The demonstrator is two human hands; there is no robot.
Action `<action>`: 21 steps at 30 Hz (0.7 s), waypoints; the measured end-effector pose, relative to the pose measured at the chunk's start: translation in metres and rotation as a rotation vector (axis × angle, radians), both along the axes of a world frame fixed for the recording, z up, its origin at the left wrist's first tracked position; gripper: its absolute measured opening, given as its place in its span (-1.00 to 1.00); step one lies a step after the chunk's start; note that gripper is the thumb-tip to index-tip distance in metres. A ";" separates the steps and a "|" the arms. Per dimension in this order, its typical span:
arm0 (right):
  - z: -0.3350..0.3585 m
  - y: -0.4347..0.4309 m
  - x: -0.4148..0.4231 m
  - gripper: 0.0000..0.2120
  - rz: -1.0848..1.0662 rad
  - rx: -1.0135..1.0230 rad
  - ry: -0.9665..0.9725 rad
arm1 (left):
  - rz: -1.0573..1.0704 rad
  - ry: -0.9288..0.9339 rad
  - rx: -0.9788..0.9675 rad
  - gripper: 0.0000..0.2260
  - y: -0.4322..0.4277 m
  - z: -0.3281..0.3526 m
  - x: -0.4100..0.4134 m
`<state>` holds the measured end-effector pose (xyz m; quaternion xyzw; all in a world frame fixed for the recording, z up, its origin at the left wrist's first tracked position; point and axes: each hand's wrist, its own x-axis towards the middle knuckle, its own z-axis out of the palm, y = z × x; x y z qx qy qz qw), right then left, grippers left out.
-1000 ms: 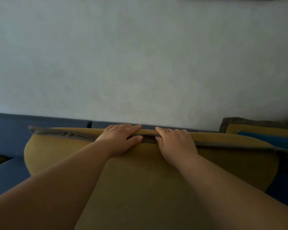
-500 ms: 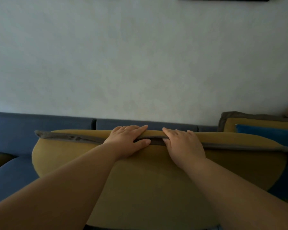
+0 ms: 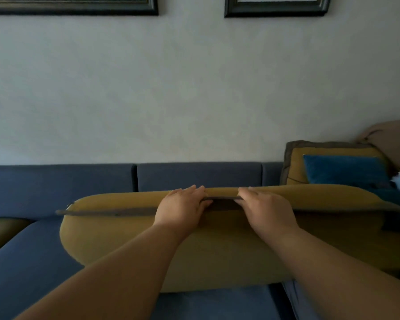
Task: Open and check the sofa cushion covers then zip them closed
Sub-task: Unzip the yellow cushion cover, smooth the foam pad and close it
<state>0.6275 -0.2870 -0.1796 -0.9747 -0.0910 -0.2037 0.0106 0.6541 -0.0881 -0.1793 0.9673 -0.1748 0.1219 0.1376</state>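
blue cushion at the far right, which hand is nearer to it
Right. The right hand grips the top seam of the mustard cushion on the side toward the blue cushion, apart from it; the left hand grips the same seam further left.

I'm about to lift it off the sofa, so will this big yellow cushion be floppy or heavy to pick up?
Probably bulky yet light: the yellow cushion looks plump and rounded. Likely soft, not stiff: its top edge yields where the left hand and right hand pinch it. It looks matte, so probably not slippery.
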 end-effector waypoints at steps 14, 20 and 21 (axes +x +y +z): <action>0.075 -0.006 0.004 -0.67 -0.002 -0.118 -0.184 | 0.115 -0.216 0.027 -0.70 -0.003 0.068 -0.009; 0.048 -0.005 0.068 -0.70 -0.028 -0.058 -0.010 | 0.147 -0.089 -0.016 -0.70 -0.012 0.038 0.051; 0.040 -0.002 0.086 -0.70 -0.031 -0.038 0.029 | 0.158 -0.079 -0.007 -0.70 -0.011 0.030 0.066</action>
